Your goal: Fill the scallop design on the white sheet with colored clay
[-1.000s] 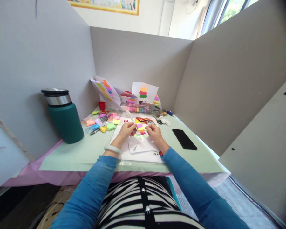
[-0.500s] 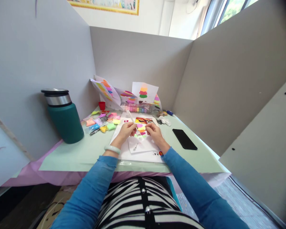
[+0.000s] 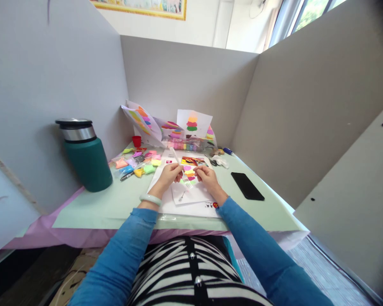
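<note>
White fork held in your left hand, tines slanting toward the front edge of the table; your right hand, fingertips drawn together, contents unclear

You wear 2 blue sleeves, softly creased, ending near the wrists. 1 smooth, pale bangle rings your wrist below the left hand. Your black-and-white striped top has a vertical black band carrying 2 shiny, silvery buttons.
</note>
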`<control>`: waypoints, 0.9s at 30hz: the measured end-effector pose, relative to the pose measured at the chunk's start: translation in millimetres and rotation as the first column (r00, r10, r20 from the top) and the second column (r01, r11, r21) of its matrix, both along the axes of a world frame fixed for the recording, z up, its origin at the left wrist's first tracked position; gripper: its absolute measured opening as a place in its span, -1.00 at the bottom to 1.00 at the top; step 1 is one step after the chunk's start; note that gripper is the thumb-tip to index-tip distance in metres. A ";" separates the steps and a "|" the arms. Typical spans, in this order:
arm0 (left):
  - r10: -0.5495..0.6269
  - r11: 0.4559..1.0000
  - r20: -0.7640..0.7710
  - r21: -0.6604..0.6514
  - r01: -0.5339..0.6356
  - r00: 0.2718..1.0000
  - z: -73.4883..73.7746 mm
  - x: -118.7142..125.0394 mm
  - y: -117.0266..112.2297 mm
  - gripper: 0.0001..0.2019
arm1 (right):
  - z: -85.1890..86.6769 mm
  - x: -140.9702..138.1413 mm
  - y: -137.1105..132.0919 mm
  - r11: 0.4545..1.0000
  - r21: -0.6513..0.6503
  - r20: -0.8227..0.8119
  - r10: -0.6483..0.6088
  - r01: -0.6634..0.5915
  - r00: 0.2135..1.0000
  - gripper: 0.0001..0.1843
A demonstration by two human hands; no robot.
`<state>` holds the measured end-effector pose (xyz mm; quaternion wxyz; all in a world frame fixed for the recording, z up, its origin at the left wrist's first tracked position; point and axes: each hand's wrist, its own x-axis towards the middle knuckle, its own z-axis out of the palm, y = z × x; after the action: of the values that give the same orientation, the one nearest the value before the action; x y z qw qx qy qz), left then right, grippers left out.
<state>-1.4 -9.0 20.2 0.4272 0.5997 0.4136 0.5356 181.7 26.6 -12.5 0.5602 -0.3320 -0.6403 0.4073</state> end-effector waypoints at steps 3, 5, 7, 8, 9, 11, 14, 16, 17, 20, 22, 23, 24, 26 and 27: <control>-0.001 1.000 -0.003 0.001 0.001 1.000 -0.5 -0.2 0.4 -0.73 | 2.2 -0.1 -2.6 0.999 -0.023 0.013 -0.025 0.026 1.000 -0.82; -0.003 1.000 -0.002 0.002 0.003 1.000 -0.9 -0.3 0.9 -0.73 | 3.2 -0.6 -4.2 0.999 -0.021 0.045 -0.037 0.038 0.998 -0.82; -0.006 1.000 -0.001 0.001 0.006 1.000 -1.0 -0.4 1.3 -0.73 | 3.3 -1.6 -4.8 0.999 -0.012 0.076 -0.050 0.051 0.996 -0.80; -0.006 1.000 -0.001 0.000 0.006 1.000 -0.9 -0.5 1.4 -0.74 | 2.9 -2.1 -4.6 0.998 -0.009 0.083 -0.056 0.057 0.995 -0.80; -0.006 1.000 -0.002 0.000 0.006 1.000 -0.8 -0.5 1.5 -0.74 | 2.4 -2.6 -4.0 0.998 -0.008 0.085 -0.063 0.064 0.994 -0.79; -0.006 1.000 -0.003 0.003 0.006 1.000 -0.7 -0.4 1.4 -0.74 | 0.7 -3.3 -2.0 0.997 -0.014 0.078 -0.079 0.080 0.994 -0.78; -0.003 1.000 -0.002 0.006 0.003 1.000 -0.5 -0.4 1.0 -0.74 | -1.7 -3.6 1.3 0.995 -0.022 0.064 -0.092 0.094 0.994 -0.77; -0.003 1.000 -0.003 0.010 0.003 1.000 -0.4 -0.4 0.7 -0.74 | -2.3 -3.5 2.3 0.995 -0.026 0.054 -0.094 0.096 0.994 -0.76; -0.003 1.000 -0.003 0.011 0.003 1.000 -0.4 -0.4 0.6 -0.74 | -2.1 -3.4 2.2 0.995 -0.027 0.050 -0.096 0.098 0.994 -0.76; -0.005 1.000 -0.003 0.010 0.005 1.000 -0.2 -0.5 0.4 -0.74 | -0.2 -2.6 0.0 0.993 -0.011 0.067 -0.113 0.114 0.991 -0.77; -0.008 1.000 0.001 0.006 0.008 1.000 -0.2 -0.6 0.6 -0.74 | 1.0 -1.8 -1.7 0.992 0.010 0.097 -0.129 0.129 0.987 -0.78; -0.009 1.000 0.004 0.006 0.009 1.000 -0.2 -0.6 0.6 -0.74 | 1.1 -1.2 -2.2 0.991 0.020 0.110 -0.134 0.132 0.985 -0.78; -0.009 1.000 0.008 0.005 0.009 1.000 -0.2 -0.5 0.7 -0.74 | 0.8 -0.5 -2.2 0.991 0.029 0.121 -0.136 0.133 0.983 -0.78; -0.009 1.000 0.012 0.006 0.009 1.000 0.0 -0.2 0.5 -0.73 | -1.5 0.8 -0.9 0.989 0.053 0.139 -0.143 0.137 0.980 -0.79; -0.007 1.000 0.012 0.007 0.007 1.000 0.1 0.0 0.2 -0.73 | -3.1 1.5 0.1 0.987 0.073 0.157 -0.155 0.145 0.975 -0.79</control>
<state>-1.4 -8.8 20.3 0.4294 0.5995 0.4069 0.5392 183.2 26.7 -15.6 0.5455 -0.3941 -0.6689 0.3158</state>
